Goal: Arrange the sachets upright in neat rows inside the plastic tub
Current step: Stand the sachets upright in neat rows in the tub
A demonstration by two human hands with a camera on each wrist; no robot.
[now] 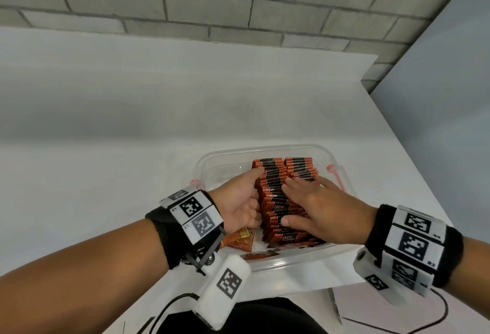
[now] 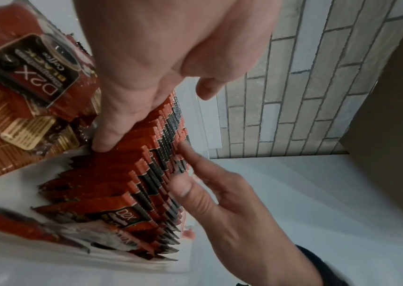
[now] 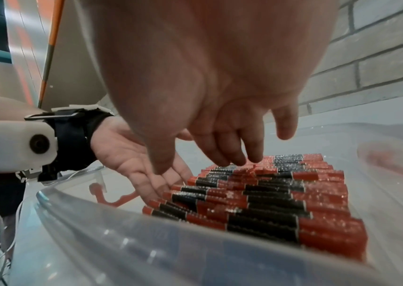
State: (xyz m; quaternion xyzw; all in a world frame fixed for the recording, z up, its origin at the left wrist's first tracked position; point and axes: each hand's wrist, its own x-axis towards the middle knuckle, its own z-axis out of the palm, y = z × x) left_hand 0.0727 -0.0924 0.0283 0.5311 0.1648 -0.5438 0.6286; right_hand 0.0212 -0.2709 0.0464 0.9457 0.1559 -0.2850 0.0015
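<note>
A clear plastic tub (image 1: 278, 263) sits on the white table and holds two rows of red-and-black sachets (image 1: 275, 172) standing on edge. My left hand (image 1: 242, 201) lies along the left side of the left row, fingers straight against the packets (image 3: 269, 193) and thumb up near their tops. My right hand (image 1: 318, 209) rests flat on top of the rows, fingers spread. In the left wrist view, my left hand (image 2: 146, 67) presses the rows (image 2: 127, 174) while my right hand (image 2: 232, 203) touches their top edges. A few loose sachets (image 1: 238, 241) lie flat in the tub's near left corner.
The tub has orange latches (image 1: 335, 172) on its sides, and its left part beyond the rows holds nothing. Bare white table (image 1: 106, 121) stretches left and behind. A brick wall (image 1: 238, 2) stands at the back and a grey panel (image 1: 437, 95) at right. Cables (image 1: 424, 325) hang at the near edge.
</note>
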